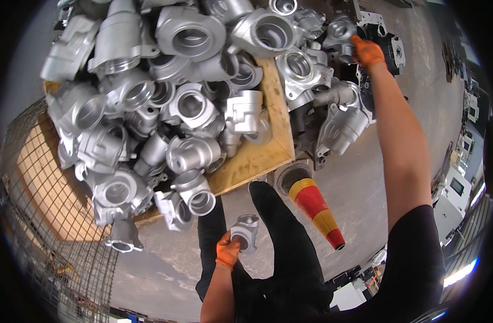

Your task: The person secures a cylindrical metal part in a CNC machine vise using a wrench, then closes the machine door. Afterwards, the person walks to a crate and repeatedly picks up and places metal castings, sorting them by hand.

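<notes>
My left hand [227, 252], in an orange glove, is low in front of my legs. Its fingers are closed round a silver-grey metal casting [246, 230] with a round opening. My right arm stretches far out to the right. There, my right hand [369, 53], also gloved in orange, has its fingers closed at the edge of another grey casting [340, 33] with a round bore. Exactly where the fingertips grip is hard to see. Below that hand lie more castings, among them a long grey housing [344, 128].
A wooden crate [276, 102] heaped with similar castings [191, 105] fills the upper left. Wire mesh [34, 199] stands along its left side. A red and yellow traffic cone [313, 207] is right of my legs. Dark machine parts [394, 51] lie beyond my right hand.
</notes>
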